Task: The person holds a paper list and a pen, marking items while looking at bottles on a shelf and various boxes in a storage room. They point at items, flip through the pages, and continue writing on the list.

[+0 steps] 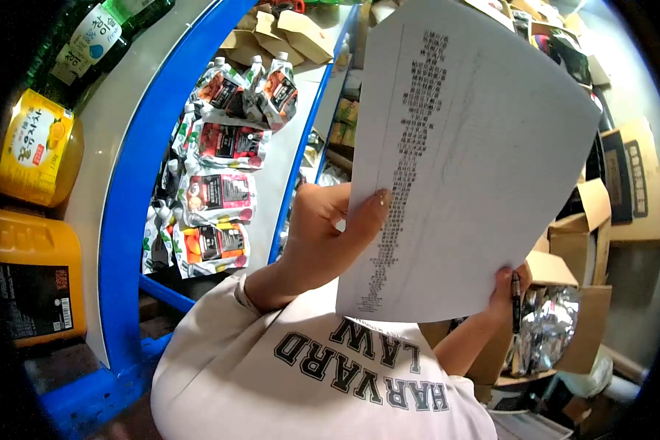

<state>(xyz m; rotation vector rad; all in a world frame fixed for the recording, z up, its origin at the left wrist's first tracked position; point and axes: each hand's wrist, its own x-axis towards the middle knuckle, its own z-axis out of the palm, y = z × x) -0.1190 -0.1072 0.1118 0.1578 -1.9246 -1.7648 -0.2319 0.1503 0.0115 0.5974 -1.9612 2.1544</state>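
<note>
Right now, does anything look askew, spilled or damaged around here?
Slightly: the pouches beside the brown packaging lean askew, unlike the straighter rows below. The held paper shows faint grey streaks, perhaps smudges. No spill shows.

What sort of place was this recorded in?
Probably a shop or stockroom: blue-edged shelves hold rows of pouches, bottles stand at left, and an open cardboard box sits at right.

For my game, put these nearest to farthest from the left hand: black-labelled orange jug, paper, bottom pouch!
1. Paper: gripped by the left hand.
2. Bottom pouch: left of the hand.
3. Black-labelled orange jug: far left.
</note>
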